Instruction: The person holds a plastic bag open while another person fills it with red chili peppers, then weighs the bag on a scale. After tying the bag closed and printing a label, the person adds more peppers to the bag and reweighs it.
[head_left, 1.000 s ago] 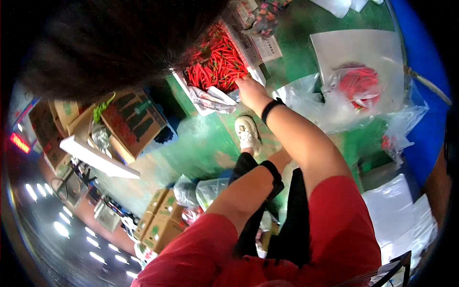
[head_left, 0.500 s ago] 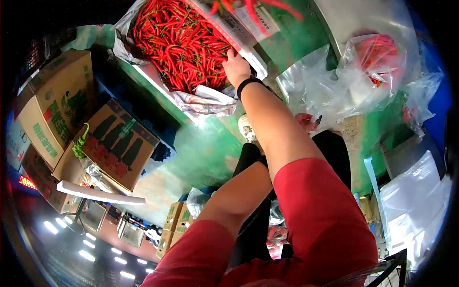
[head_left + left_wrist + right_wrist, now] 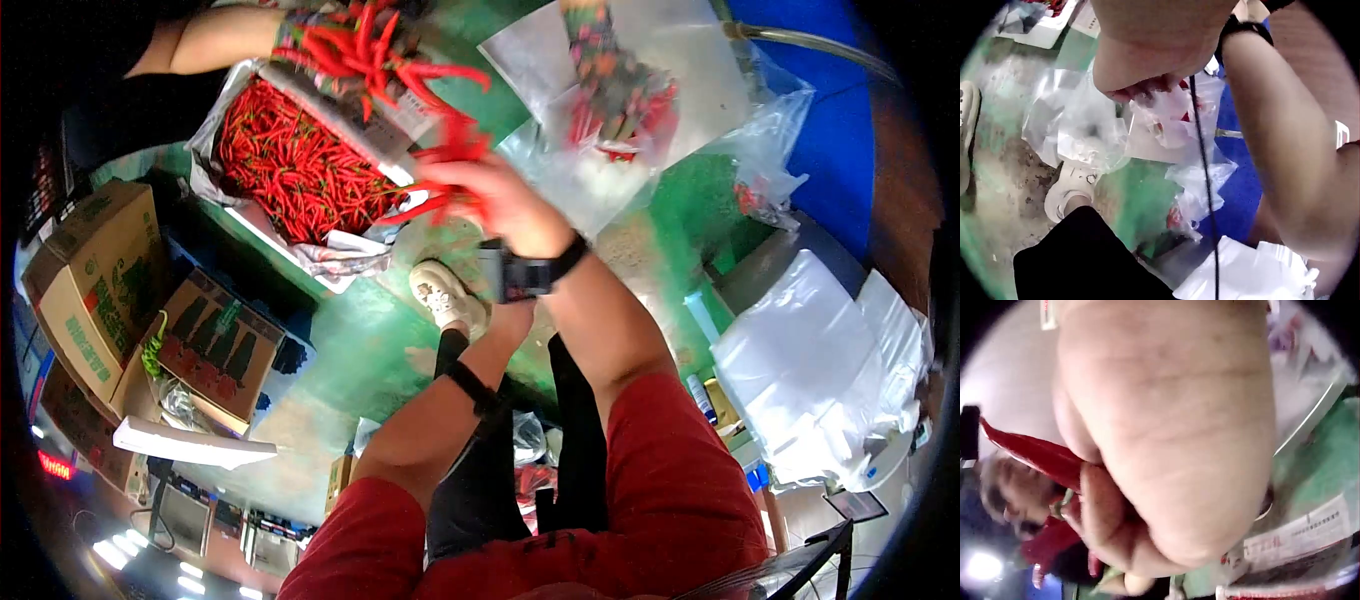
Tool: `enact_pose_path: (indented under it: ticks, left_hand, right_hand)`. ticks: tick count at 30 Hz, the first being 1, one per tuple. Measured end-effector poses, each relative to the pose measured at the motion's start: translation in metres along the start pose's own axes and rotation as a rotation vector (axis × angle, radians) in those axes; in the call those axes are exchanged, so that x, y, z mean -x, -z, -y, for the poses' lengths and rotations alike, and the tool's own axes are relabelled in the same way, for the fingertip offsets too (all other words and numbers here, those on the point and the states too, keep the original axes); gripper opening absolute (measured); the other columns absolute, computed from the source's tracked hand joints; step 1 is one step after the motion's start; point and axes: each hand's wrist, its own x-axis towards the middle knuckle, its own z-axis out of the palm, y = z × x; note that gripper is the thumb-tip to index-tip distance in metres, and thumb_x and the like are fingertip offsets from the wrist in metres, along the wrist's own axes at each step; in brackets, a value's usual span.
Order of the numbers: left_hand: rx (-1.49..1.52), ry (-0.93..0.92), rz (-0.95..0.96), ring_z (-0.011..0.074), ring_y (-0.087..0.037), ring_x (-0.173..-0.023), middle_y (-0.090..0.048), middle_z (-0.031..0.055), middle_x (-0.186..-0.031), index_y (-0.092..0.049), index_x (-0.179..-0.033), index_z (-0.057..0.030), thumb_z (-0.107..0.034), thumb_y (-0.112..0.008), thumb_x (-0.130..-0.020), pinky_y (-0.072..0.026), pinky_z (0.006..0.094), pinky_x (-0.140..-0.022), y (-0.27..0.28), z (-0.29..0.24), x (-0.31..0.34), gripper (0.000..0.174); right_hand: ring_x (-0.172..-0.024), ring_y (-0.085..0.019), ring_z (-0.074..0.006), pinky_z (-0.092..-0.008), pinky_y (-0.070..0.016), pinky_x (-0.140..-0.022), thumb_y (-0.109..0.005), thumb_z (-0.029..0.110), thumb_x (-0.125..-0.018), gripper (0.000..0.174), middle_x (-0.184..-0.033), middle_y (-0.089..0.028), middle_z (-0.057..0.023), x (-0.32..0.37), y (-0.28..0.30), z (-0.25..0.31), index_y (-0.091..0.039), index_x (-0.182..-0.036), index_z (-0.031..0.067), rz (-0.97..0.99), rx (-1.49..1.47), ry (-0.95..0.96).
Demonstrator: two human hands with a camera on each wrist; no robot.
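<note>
My right hand (image 3: 490, 195) holds several red chili peppers (image 3: 445, 165) beside the near corner of a paper-lined white box. In the right wrist view, a long red chili (image 3: 1038, 453) pokes out from the curled fingers (image 3: 1104, 506). My left hand (image 3: 1154, 62) bends downward at a clear plastic bag (image 3: 1079, 128), fingers curled against it. From the head view, that hand is largely hidden behind the right wrist. The box (image 3: 325, 280) holds a heap of red chilies (image 3: 300, 165).
Another person's patterned sleeve (image 3: 290, 35) is by a bunch of chilies (image 3: 370, 50); another patterned sleeve (image 3: 590, 45) reaches over the bagged chilies (image 3: 655, 105). Cardboard boxes (image 3: 100, 280) stand left, white plastic sheets (image 3: 800, 370) right. A shoe (image 3: 440, 290) is on the green floor.
My right hand has come up out of the chili box and now carries chilies. The other person's bunch of chilies has come over the box, and a patterned sleeve has appeared over the bagged chilies.
</note>
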Motion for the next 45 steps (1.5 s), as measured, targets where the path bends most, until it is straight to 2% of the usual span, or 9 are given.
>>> enact_pose_path:
  ticks: [1, 4, 11, 13, 19, 25, 28, 37, 45]
  left_hand:
    - [0.364, 0.221, -0.295, 0.0124, -0.047, -0.073, -0.053, 0.0025, -0.08, -0.054, -0.099, -0.0033, -0.009, -0.044, -0.086, -0.0389, 0.0261, -0.066, 0.012, 0.036, -0.002, 0.018]
    - [0.473, 0.237, -0.395, 0.0066, -0.037, -0.061, -0.043, -0.004, -0.065, -0.054, -0.101, -0.0039, -0.016, -0.041, -0.088, -0.0314, 0.0214, -0.061, -0.011, -0.074, -0.013, 0.022]
    - [0.348, -0.015, -0.052, 0.0057, -0.033, -0.063, -0.043, -0.0056, -0.07, -0.053, -0.111, -0.0027, -0.013, -0.042, -0.088, -0.0301, 0.0184, -0.061, -0.082, -0.183, -0.032, 0.027]
    - [0.264, -0.004, -0.036, 0.0057, -0.034, -0.064, -0.043, -0.0057, -0.07, -0.051, -0.113, -0.002, -0.015, -0.043, -0.088, -0.0292, 0.0173, -0.061, -0.095, -0.198, -0.036, 0.029]
    - [0.215, -0.147, -0.122, 0.0065, -0.035, -0.062, -0.042, -0.0038, -0.067, -0.051, -0.112, -0.0001, -0.014, -0.042, -0.087, -0.0302, 0.0178, -0.062, -0.118, -0.233, -0.048, 0.029]
    - [0.241, 0.056, -0.272, 0.0095, -0.048, -0.07, -0.053, 0.0018, -0.072, -0.053, -0.106, -0.0024, -0.012, -0.051, -0.08, -0.035, 0.0215, -0.066, -0.119, -0.199, -0.057, 0.028]
    - [0.128, 0.079, -0.451, 0.0114, -0.052, -0.077, -0.056, 0.0021, -0.084, -0.049, -0.106, -0.0017, -0.014, -0.053, -0.077, -0.0372, 0.024, -0.074, -0.134, -0.187, -0.062, 0.032]
    - [-0.021, -0.174, -0.842, 0.0201, -0.051, -0.079, -0.053, 0.0131, -0.09, -0.032, -0.115, 0.0031, -0.015, -0.064, -0.071, -0.0415, 0.0316, -0.074, -0.149, -0.192, -0.087, 0.057]
    - [-0.048, -0.178, -0.884, 0.0213, -0.048, -0.085, -0.049, 0.014, -0.095, -0.03, -0.117, 0.0037, -0.011, -0.057, -0.074, -0.0393, 0.0311, -0.077, -0.133, -0.193, -0.069, 0.053]
  right_hand:
    - [-0.072, -0.056, -0.0142, -0.0272, -0.0457, -0.062, -0.059, 0.011, -0.075, 0.022, -0.082, -0.059, -0.0056, 0.019, 0.024, 0.02, -0.057, -0.094, 0.001, 0.013, -0.014, 0.068]
    - [-0.066, -0.055, -0.011, -0.0239, -0.0463, -0.056, -0.059, 0.012, -0.076, 0.022, -0.077, -0.058, -0.0048, 0.068, 0.084, 0.07, -0.056, -0.095, 0.0012, 0.18, 0.048, 0.179]
    - [-0.056, -0.053, -0.011, -0.027, -0.0441, -0.048, -0.063, 0.005, -0.071, 0.031, -0.078, -0.059, -0.0037, 0.034, 0.203, 0.062, -0.054, -0.1, 0.0038, -0.432, 0.004, -0.192]
    - [-0.067, -0.056, -0.0151, -0.0287, -0.0468, -0.059, -0.069, 0.009, -0.062, 0.041, -0.081, -0.06, -0.006, 0.023, 0.222, 0.065, -0.055, -0.1, 0.0023, -0.778, 0.828, -0.036]
    - [-0.088, -0.056, -0.0309, -0.0341, -0.0439, -0.076, -0.063, 0.022, -0.06, 0.053, -0.095, -0.057, -0.0221, 0.088, 0.215, 0.15, -0.05, -0.104, -0.004, -1.215, 1.218, 0.151]
    - [-0.075, -0.06, -0.0238, -0.0336, -0.0488, -0.066, -0.055, 0.026, -0.076, 0.037, -0.092, -0.058, -0.0136, 0.161, 0.176, 0.225, -0.05, -0.104, 0.0023, -0.565, 0.258, -0.302]
    - [-0.075, -0.06, -0.0234, -0.0299, -0.0492, -0.064, -0.059, 0.027, -0.073, 0.04, -0.09, -0.056, -0.0124, 0.196, 0.13, 0.254, -0.05, -0.105, 0.0058, -0.483, 0.568, -0.314]
    - [-0.087, -0.045, -0.0123, -0.0275, -0.0423, -0.069, -0.059, 0.021, -0.079, 0.045, -0.097, -0.045, -0.0041, 0.349, 0.077, 0.391, -0.035, -0.113, 0.0068, -1.089, 0.635, 1.157]
    - [-0.088, -0.049, -0.0142, -0.0269, -0.0395, -0.077, -0.052, 0.032, -0.083, 0.043, -0.099, -0.049, -0.0085, 0.392, 0.034, 0.469, -0.038, -0.108, -0.0005, -0.971, 0.465, 1.435]
